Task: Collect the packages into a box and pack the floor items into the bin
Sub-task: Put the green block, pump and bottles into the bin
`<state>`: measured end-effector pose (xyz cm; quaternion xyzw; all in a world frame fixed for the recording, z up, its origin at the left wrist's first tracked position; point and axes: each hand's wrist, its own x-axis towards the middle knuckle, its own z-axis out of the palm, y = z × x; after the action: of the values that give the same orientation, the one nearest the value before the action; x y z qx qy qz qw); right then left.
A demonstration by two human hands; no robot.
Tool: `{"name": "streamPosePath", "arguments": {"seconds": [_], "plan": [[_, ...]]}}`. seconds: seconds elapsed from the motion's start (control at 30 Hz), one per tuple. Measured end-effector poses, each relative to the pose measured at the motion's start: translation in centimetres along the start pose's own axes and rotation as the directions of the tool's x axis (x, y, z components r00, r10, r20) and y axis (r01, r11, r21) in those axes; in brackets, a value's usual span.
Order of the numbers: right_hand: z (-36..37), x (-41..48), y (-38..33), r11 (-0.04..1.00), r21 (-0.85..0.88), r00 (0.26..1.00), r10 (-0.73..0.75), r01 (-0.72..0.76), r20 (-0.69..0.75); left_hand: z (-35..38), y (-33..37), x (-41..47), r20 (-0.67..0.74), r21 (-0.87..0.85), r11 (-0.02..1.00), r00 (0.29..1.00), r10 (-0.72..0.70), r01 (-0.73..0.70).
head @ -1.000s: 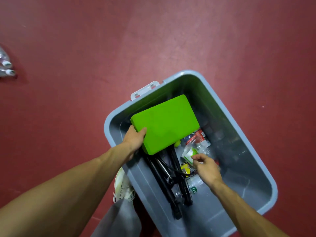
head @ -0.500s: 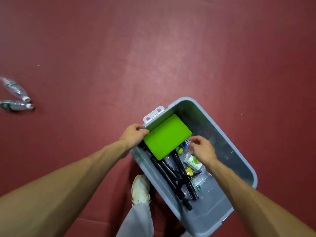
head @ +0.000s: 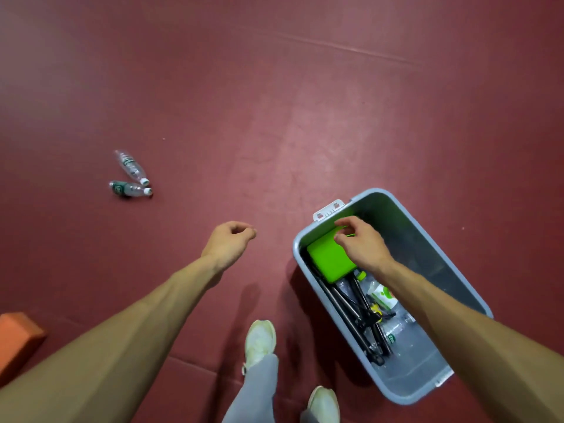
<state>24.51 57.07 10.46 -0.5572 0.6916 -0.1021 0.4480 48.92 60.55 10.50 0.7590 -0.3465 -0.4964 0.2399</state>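
Red floor (head: pixel 274 111): wide bare stretch left of the bin and beyond it.

Grey bin (head: pixel 451 264): top open, white latch on far rim. Bare bin bottom shows along its right wall and near end.

Right hand (head: pixel 361 244): over the bin's far-left corner, above the green block (head: pixel 328 261). Fingers loosely curled, gripping nothing; cannot tell whether the tips touch the block.

Left hand (head: pixel 227 242): outside, left of the bin, over the floor. Fingers slack, half-curled, empty.

Green block: in the bin's far-left corner, lying on a black folded stand (head: pixel 363 319).

Orange block (head: pixel 16 334): far left of the bin, cut by the frame edge.

Two bottles (head: pixel 130 164): on the floor well left of the bin, caps close together.
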Motion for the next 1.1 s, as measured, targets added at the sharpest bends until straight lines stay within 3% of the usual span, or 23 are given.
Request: {"name": "streamPosePath", "arguments": {"seconds": [0.2, 0.43, 0.63, 0.87, 1.0, 1.1], "plan": [[8.9, 1.5, -8.4, 0.994, -0.073, 0.989, -0.073, 0.083, 0.130, -11.6, -3.8, 1.9, -0.114, -0.112, 0.993, 0.992, -0.056, 0.044], [23.8, 5.4, -22.7, 0.973, -0.198, 0.940, -0.043, 0.115, 0.337, -28.1, -12.1, 6.1, -0.161, -0.256, 0.952, 0.963, -0.215, 0.170], [31.7, 9.1, -34.8, 0.964, -0.207, 0.918, -0.074, 0.166, 0.390, -41.3, -15.1, 9.9, -0.270, -0.319, 0.924, 0.914, -0.303, 0.212], [35.2, 14.9, -42.8, 0.950, -0.238, 0.889, -0.077, 0.203, 0.452, -46.8, -13.1, 17.2, -0.299, -0.406, 0.877, 0.869, -0.394, 0.258], [37.0, 22.2, -47.2, 0.913, -0.314, 0.873, -0.084, 0.261, 0.481, -48.8, -11.8, 24.6, -0.307, -0.398, 0.867, 0.847, -0.434, 0.299], [40.4, 28.2, -49.2, 0.927, -0.275, 0.869, -0.095, 0.256, 0.486, -49.5, -12.4, 31.0, -0.316, -0.439, 0.834, 0.812, -0.491, 0.333]]}}
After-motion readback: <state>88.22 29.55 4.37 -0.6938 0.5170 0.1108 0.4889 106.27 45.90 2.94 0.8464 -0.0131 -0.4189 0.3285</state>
